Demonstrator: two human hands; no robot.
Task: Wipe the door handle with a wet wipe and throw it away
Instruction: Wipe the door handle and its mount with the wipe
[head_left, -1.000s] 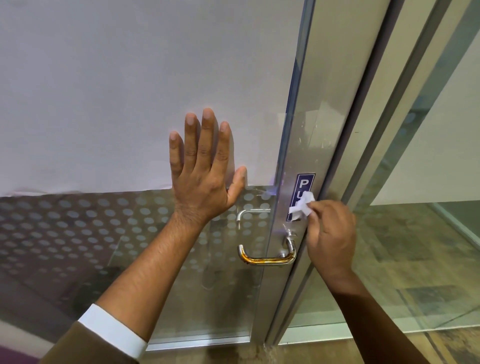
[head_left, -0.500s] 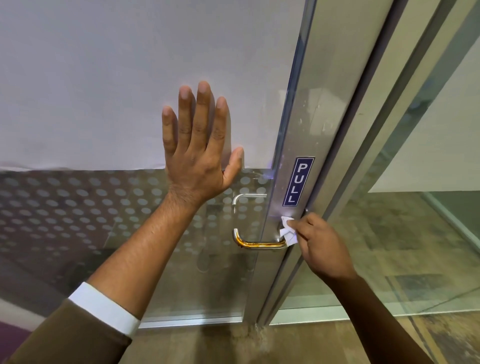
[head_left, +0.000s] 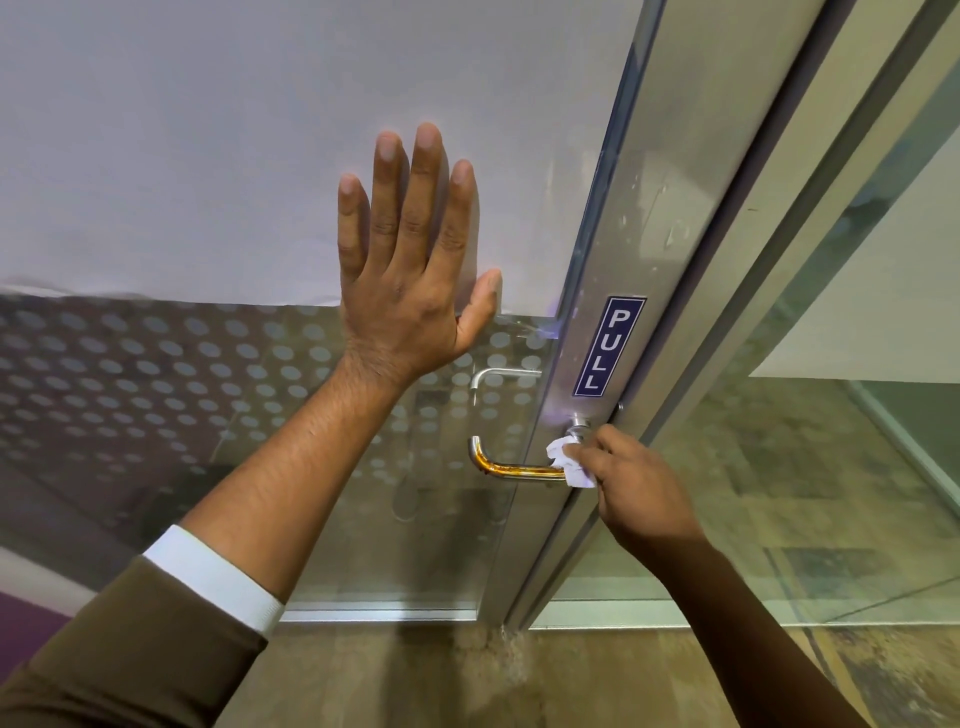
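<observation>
A metal lever door handle (head_left: 511, 469) with an orange-brown stain along its bar juts left from the aluminium door stile. My right hand (head_left: 636, 491) pinches a crumpled white wet wipe (head_left: 566, 460) and presses it against the handle's right end, just below the round base (head_left: 579, 425). My left hand (head_left: 410, 270) lies flat with fingers spread on the frosted glass door, above and left of the handle, holding nothing.
A blue PULL sticker (head_left: 609, 345) sits on the stile above the handle. A second handle (head_left: 501, 376) shows through the dotted glass on the far side. The door frame (head_left: 769, 270) and a glass side panel stand to the right; a wooden floor lies below.
My right hand has dropped from beside the PULL sticker to the handle's base, bringing the wipe onto the handle. My left hand stays flat on the glass.
</observation>
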